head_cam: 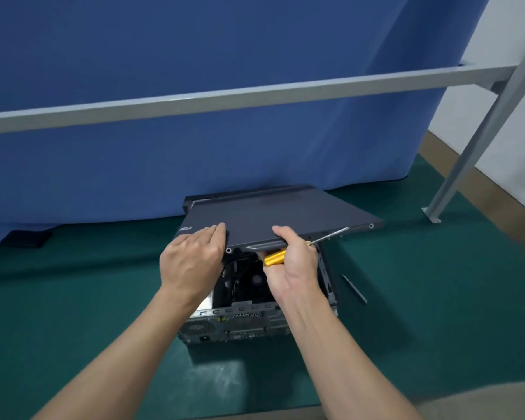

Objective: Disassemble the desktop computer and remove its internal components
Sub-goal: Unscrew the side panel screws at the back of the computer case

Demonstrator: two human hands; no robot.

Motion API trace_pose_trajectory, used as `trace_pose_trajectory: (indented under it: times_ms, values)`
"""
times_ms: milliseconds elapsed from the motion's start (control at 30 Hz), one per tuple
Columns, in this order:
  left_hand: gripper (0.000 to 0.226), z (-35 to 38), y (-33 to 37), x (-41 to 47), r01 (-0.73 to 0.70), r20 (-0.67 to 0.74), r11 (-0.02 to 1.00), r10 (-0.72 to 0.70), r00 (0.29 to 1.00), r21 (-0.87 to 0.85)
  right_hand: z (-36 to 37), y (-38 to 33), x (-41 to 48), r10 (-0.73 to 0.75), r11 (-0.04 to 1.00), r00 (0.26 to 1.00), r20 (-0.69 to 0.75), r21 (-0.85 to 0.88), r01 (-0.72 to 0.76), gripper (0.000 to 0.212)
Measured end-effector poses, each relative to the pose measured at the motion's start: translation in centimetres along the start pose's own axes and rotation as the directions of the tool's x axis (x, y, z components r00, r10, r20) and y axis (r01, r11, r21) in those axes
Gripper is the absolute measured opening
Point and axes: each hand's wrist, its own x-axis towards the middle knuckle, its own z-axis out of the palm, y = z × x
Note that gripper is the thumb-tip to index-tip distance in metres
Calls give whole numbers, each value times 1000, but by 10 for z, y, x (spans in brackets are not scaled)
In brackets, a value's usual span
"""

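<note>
The panel [285, 213] is held tilted over the open case [255, 322] on the worktop [103, 298], pressed by the flat fingers of the left hand [191, 262] and pinched at its edge by the right hand [291, 265], in which a screwdriver [275, 257] is also gripped. With that divided grip the panel could be dropped onto the cables [234, 268] inside

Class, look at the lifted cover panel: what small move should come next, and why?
Probably lift the cover panel clear and set it aside: its near edge is raised off the case, left hand on it, right hand gripping its handle.
</note>
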Motion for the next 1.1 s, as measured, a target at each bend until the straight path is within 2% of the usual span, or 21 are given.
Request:
trace_pose_trajectory:
  times_ms: [133,267,533,700,800,867,933,1033,1100]
  values:
    - [20,-8,41,27,-38,-65,999,37,997,-8,-17,-46,6,-33,999,998,49,28,31,33]
    - [16,-2,96,56,-41,6,997,42,999,-58,-45,-98,21,-114,993,991,63,50,111,34]
    - [12,33,201,84,-83,133,973,113,985,-214,-127,-183,49,-190,977,981,-33,92,193,18]
    - [31,52,242,83,-117,213,940,192,958,-322,-176,-214,53,-228,964,966,-117,113,241,25]
    - [38,67,250,77,-29,309,941,139,941,-338,-203,-224,56,-242,958,954,-177,110,264,23]
    - [58,82,248,67,72,436,958,60,898,-279,-217,-227,58,-241,958,947,-213,105,267,22]
    - [73,99,241,54,116,568,973,19,823,-201,-229,-228,61,-234,958,938,-257,105,268,23]
    - [81,116,234,36,140,732,982,-4,682,-125,-245,-226,67,-214,959,920,-328,110,262,22]
    - [87,123,231,29,136,778,984,2,628,-112,-257,-224,70,-191,958,914,-359,133,252,22]
